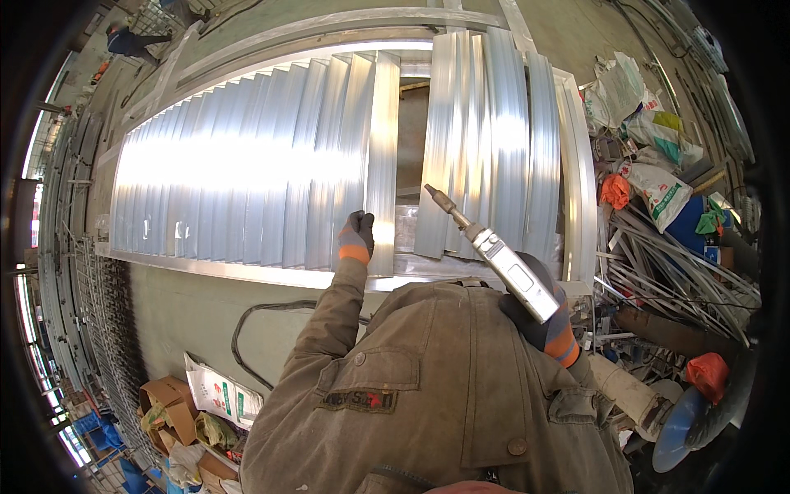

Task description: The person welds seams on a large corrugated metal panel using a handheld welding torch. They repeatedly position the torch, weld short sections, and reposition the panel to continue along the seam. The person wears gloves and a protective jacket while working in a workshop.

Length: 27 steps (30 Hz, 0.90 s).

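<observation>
A pale metal frame (580, 177) lies in front of me, with many overlapping silvery slats (247, 165) across its left part. My left hand (356, 236), in a dark glove with an orange cuff, has its fingers curled on the edge of a metal slat (382, 173), the rightmost of that row. Right of this slat is a gap, then a loose bunch of slats (477, 140) resting on the frame. My right hand (539, 309), also gloved, is wrapped round a silver handheld welding gun (512, 276). Its nozzle points up and left over the loose slats, apart from my left hand.
Sacks (658, 193) and a heap of thin metal strips (675, 263) lie to the right. A black cable (247, 321) curves on the floor. Cardboard boxes (170, 403) stand at lower left. Another person (134, 41) is at the far left.
</observation>
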Tool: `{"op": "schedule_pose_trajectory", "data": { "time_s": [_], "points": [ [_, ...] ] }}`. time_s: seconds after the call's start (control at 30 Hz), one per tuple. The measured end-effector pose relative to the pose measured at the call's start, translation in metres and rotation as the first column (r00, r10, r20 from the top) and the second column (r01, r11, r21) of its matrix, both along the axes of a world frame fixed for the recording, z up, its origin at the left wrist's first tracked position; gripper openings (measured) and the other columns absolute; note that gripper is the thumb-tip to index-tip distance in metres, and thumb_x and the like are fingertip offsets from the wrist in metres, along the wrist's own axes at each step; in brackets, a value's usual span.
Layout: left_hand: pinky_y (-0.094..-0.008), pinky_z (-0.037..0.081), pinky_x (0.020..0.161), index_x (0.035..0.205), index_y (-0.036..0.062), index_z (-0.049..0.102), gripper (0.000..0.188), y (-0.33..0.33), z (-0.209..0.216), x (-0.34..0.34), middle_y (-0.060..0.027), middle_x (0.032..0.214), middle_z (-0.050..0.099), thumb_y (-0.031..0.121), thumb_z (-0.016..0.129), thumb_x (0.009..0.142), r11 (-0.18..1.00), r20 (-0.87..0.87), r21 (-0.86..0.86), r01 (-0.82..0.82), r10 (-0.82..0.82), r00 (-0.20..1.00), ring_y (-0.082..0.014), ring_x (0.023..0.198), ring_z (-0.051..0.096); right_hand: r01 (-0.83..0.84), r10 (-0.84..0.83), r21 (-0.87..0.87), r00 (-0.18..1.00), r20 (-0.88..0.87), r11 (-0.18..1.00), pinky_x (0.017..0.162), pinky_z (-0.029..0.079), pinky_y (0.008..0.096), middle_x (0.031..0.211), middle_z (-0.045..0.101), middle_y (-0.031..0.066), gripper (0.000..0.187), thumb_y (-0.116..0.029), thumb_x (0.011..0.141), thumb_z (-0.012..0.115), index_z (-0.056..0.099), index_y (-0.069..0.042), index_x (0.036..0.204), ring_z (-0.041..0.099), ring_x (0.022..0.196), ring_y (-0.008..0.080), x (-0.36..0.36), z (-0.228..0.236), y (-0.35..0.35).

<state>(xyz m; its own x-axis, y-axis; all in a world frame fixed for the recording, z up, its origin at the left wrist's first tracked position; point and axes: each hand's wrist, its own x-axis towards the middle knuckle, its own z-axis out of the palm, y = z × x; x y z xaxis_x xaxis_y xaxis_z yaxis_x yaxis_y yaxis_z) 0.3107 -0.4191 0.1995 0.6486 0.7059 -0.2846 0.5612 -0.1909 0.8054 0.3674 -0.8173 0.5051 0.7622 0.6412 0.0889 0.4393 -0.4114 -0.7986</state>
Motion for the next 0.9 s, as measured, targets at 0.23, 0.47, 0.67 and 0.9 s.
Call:
{"op": "schedule_pose_trajectory", "data": {
  "time_s": [0.23,0.47,0.67,0.9],
  "points": [
    [-0.0483,0.060,0.096,0.137,0.0067,0.075,0.048,-0.010,0.008,0.001,-0.0216,0.108,0.082,0.046,0.072,0.109,0.998,-0.067,0.062,0.020,-0.015,0.998,-0.0370,0.102,0.079,-0.002,0.002,0.002,1.000,0.000,1.000,0.105,0.061,0.0456,0.141,0.074,0.0220,0.068,-0.014,0.094,0.093,0.062,0.000,0.154,0.076,0.124,0.0391,0.002,-0.002,0.005],
    [-0.0501,0.060,0.096,0.138,0.0075,0.075,0.050,-0.010,-0.005,0.003,-0.0228,0.109,0.082,0.047,0.070,0.109,0.998,-0.062,0.060,0.012,-0.008,0.998,-0.0408,0.103,0.079,-0.002,0.002,-0.009,1.000,0.029,1.000,0.104,0.061,0.0461,0.139,0.074,0.0222,0.067,-0.014,0.095,0.092,0.063,0.001,0.153,0.076,0.124,0.0396,0.002,-0.001,0.008],
    [-0.0499,0.059,0.097,0.138,0.0071,0.075,0.048,-0.012,-0.004,0.003,-0.0235,0.111,0.082,0.046,0.071,0.109,0.998,-0.044,0.063,-0.005,0.008,0.999,-0.0409,0.104,0.078,0.000,0.000,-0.006,1.000,-0.004,1.000,0.105,0.061,0.0462,0.139,0.074,0.0220,0.066,-0.013,0.095,0.092,0.063,0.000,0.153,0.076,0.123,0.0402,0.001,0.000,0.009],
    [-0.0508,0.060,0.100,0.136,0.0060,0.076,0.048,0.003,-0.032,0.001,-0.0256,0.116,0.082,0.044,0.073,0.107,0.994,-0.016,0.103,0.026,-0.025,1.000,-0.0445,0.111,0.078,0.005,-0.005,-0.023,1.000,-0.029,1.000,0.106,0.060,0.0461,0.140,0.074,0.0223,0.070,-0.012,0.095,0.091,0.061,0.000,0.156,0.076,0.124,0.0400,-0.003,-0.005,0.006]
  ]
}}
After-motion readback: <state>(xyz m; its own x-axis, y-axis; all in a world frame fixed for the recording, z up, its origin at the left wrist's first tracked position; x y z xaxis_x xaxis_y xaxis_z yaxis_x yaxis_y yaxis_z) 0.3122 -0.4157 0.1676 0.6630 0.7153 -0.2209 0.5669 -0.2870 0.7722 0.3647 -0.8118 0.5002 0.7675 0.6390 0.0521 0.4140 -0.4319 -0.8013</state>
